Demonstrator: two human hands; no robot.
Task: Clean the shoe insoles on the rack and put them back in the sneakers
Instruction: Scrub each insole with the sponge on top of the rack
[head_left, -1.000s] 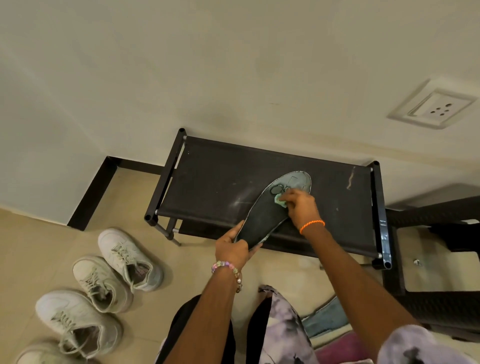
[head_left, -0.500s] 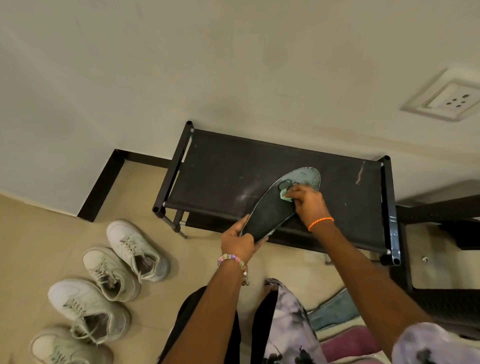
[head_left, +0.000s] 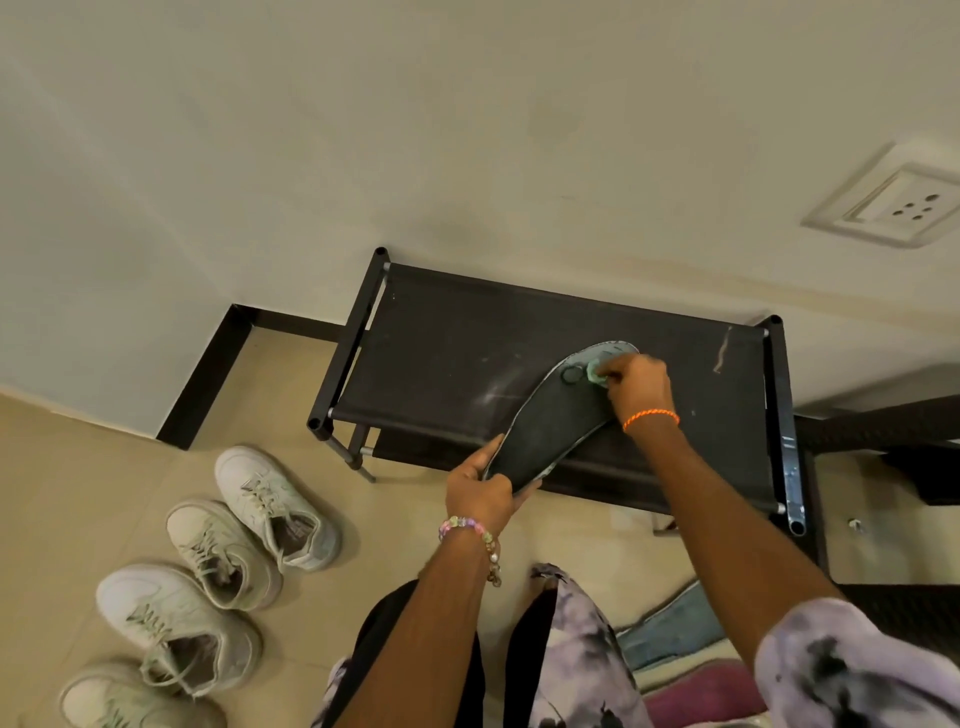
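A dark insole (head_left: 553, 421) with a pale green heel end lies slanted across the black shoe rack (head_left: 447, 353). My left hand (head_left: 480, 491) grips its near end at the rack's front edge. My right hand (head_left: 636, 387) pinches a small pale green cloth (head_left: 594, 371) and presses it on the insole's far end. Several white sneakers stand on the floor at the left, the nearest to the rack (head_left: 275, 506) with its opening facing up.
The rack stands against a cream wall with a socket plate (head_left: 893, 208) at the upper right. A dark piece of furniture (head_left: 883, 431) sits right of the rack. Blue and pink fabric (head_left: 675, 639) lies on the tiled floor by my legs.
My right hand with the cloth has shifted slightly along the far end of the insole. The left hand keeps its hold. The camera view has drifted a little.
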